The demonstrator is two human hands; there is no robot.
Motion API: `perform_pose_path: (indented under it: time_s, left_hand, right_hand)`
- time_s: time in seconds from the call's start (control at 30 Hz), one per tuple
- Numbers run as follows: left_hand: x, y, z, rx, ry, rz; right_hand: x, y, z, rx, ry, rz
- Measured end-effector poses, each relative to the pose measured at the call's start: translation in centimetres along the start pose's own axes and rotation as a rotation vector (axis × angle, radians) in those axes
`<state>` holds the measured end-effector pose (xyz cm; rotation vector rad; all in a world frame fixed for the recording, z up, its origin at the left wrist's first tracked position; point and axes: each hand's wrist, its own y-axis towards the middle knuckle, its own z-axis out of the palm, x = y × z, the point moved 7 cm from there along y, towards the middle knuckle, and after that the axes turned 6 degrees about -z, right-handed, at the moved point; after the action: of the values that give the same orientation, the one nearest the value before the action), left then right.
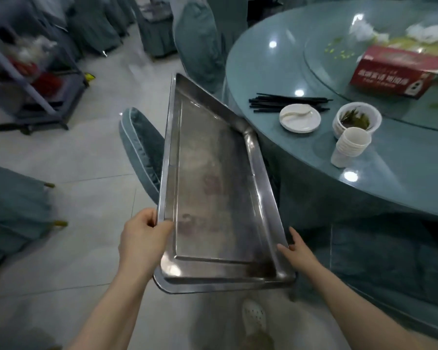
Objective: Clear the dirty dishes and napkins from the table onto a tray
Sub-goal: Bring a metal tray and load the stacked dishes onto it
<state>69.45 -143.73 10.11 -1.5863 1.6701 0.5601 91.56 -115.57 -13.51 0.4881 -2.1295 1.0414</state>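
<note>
An empty steel tray (pixel 213 188) is held out over the floor, its far end beside the edge of the round glass-topped table (pixel 402 188). My left hand (pixel 143 236) grips the tray's left rim. My right hand (pixel 297 251) rests with straight fingers against its right rim. On the table stand a white plate with a spoon (pixel 300 117), a stack of white bowls (pixel 355 120) with green leftovers in the top one, a stack of white cups (pixel 350 147) and a bundle of black chopsticks (pixel 283 102). Crumpled white napkins (pixel 425 34) lie at the far right.
A red tissue box (pixel 397 72) lies on the turntable (pixel 339 72). Chairs with blue covers (pixel 139 147) stand around the table and to the left. A service cart (pixel 36 79) stands at the back left on the tiled floor.
</note>
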Motion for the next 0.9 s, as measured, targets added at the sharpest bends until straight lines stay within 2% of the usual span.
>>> perform_pose_path:
  time_s: [0.07,0.17,0.3,0.47,0.7,0.9]
  left_hand:
    - [0.6,-1.0,-2.8,-0.015,-0.029,0.019]
    - [1.7,-2.0,-6.6,-0.013,-0.095,0.021]
    - [1.9,-2.9,-10.5,0.002,-0.258,0.035]
    - [0.5,-4.0,-11.7,0.219,-0.309,0.123]
    - [-5.9,-3.9,-8.9,0.313,-0.413,0.271]
    - [-13.2,-3.3,-1.0,0.477,-0.465,0.357]
  right_hand:
    - [1.8,-1.6,0.8,-0.027,-0.033,-0.058]
    - [4.5,-4.4,0.8,-0.193,-0.109,-0.146]
    - [7.7,-8.1,-0.2,-0.361,-0.054,-0.237]
    - [10.1,-11.8,-3.8,-0.497,0.002,-0.31]
    - [11.9,-16.4,-14.2,-0.665,0.157,-0.327]
    - [10.0,-17.8,-24.4,-0.67,0.234,-0.227]
